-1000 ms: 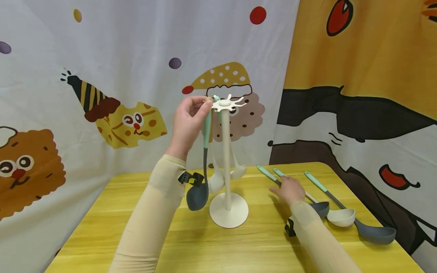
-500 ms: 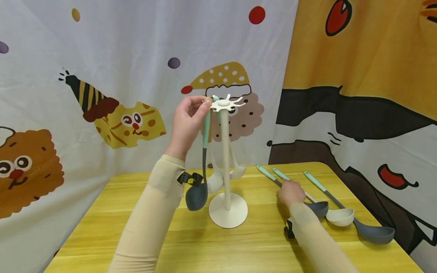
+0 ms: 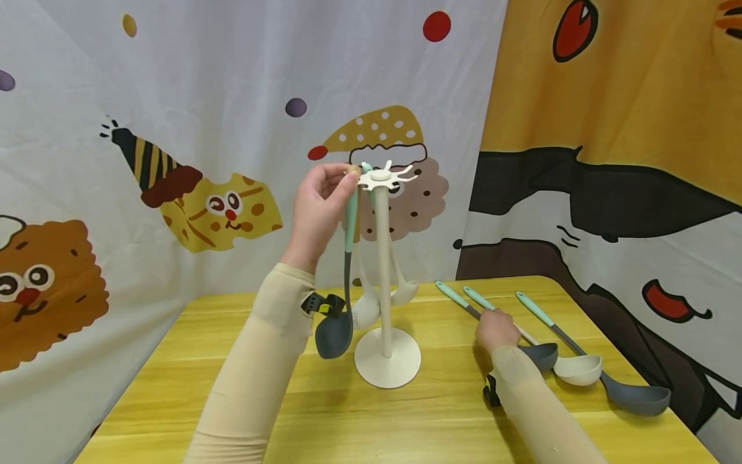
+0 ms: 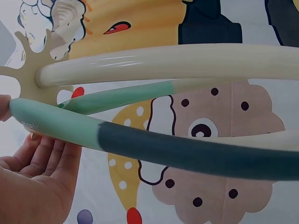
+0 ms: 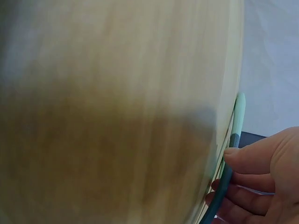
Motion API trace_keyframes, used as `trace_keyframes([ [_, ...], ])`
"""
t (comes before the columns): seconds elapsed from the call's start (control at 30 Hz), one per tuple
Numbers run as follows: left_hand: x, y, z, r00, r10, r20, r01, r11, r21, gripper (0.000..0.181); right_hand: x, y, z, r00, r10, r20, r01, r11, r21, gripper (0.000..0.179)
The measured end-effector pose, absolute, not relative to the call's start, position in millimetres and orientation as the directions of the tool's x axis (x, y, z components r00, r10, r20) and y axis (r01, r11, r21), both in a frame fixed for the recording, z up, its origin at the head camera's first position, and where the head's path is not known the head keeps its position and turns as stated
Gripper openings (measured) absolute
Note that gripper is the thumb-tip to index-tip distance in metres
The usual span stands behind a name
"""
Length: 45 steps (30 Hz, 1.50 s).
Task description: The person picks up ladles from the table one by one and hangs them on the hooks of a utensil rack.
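My left hand [image 3: 320, 209] pinches the top of a spoon's mint handle at the edge of the white rack [image 3: 384, 258]. This dark grey spoon [image 3: 333, 336] hangs down beside the pole; in the left wrist view its handle [image 4: 60, 125] runs from the fingertips. On the right, my right hand [image 3: 497, 330] grips a grey ladle [image 3: 542, 356] lying on the table. The right wrist view shows thumb and fingers round its dark shaft, just below the mint handle [image 5: 239, 112].
Two white utensils, a white ladle [image 3: 366, 310] and a smaller one [image 3: 404, 292], hang behind the pole. A white ladle [image 3: 580, 370] and a larger grey ladle [image 3: 637, 398] lie to the right on the wooden table [image 3: 243, 386]. A printed cloth [image 3: 232, 77] hangs behind.
My right hand has come down onto the nearest grey ladle and its fingers have closed round the shaft. The left hand and its spoon stay at the rack.
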State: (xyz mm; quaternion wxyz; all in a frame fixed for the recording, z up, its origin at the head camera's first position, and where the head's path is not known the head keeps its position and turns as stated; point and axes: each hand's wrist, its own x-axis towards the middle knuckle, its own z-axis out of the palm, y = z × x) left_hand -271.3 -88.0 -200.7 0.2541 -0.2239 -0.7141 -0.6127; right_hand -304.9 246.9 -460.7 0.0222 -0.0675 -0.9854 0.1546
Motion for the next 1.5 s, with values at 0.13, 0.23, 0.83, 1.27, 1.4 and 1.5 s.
trace_keyframes([
  [0.13, -270.1, -88.1, -200.4, -0.774, 0.009, 0.633, 0.627, 0.145, 0.765, 0.037, -304.2, 246.3, -460.6, -0.989, 0.144, 0.011, 0.134, 0.940, -0.314, 0.027],
  [0.23, -270.7, -88.0, -200.7, -0.776, 0.011, 0.631, 0.626, 0.142, 0.767, 0.037, -302.5, 245.6, -457.9, -0.990, 0.139, 0.001, 0.132, 0.939, -0.318, 0.027],
  [0.83, -270.8, -88.3, -203.1, -0.776, 0.011, 0.630, 0.625, 0.139, 0.768, 0.038, -300.6, 246.5, -451.2, -0.990, 0.144, 0.002, 0.136, 0.940, -0.314, 0.025],
  [1.27, -269.6, -89.1, -201.6, -0.777, 0.010, 0.630, 0.624, 0.148, 0.767, 0.039, -301.8, 242.4, -456.6, -0.989, 0.145, 0.019, 0.133, 0.949, -0.287, 0.028],
  [1.4, -270.2, -89.0, -201.3, -0.777, 0.014, 0.629, 0.624, 0.147, 0.767, 0.039, -300.6, 239.5, -454.2, -0.991, 0.136, 0.022, 0.125, 0.954, -0.272, 0.027],
  [1.5, -270.6, -89.1, -200.8, -0.780, 0.014, 0.626, 0.620, 0.149, 0.770, 0.038, -300.2, 238.5, -452.5, -0.991, 0.125, 0.039, 0.110, 0.957, -0.270, 0.025],
])
